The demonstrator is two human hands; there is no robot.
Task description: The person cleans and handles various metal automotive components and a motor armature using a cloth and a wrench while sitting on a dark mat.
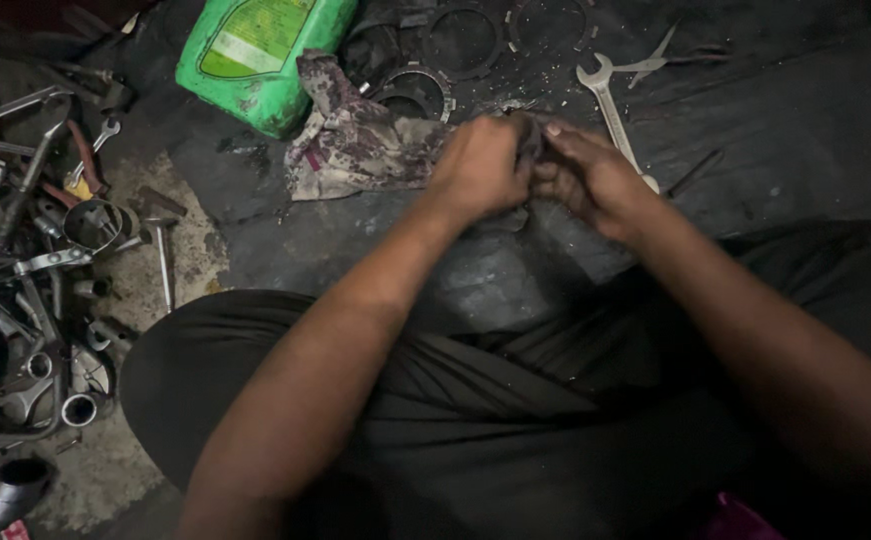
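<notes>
Left hand [480,165] and right hand [585,172] meet above the lap, fingers curled narrow around a dark rag end [527,140]; whether a part lies inside cannot be told. Good practice: grip firmly, rub over the black floor sheet [785,130]. Patterned cloth [355,145], spanner [610,105] lie near.

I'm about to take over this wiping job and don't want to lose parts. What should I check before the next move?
1. Both hands on the work: left hand and right hand meet, ok.
2. What they hold: hidden by fingers, cannot tell.
3. Rag within reach beside left hand: ok.
4. Wrench lying free by right hand: ok.
5. Rings lying flat beyond the hands: ok.
6. Tool pile tidy: not ok.
</notes>
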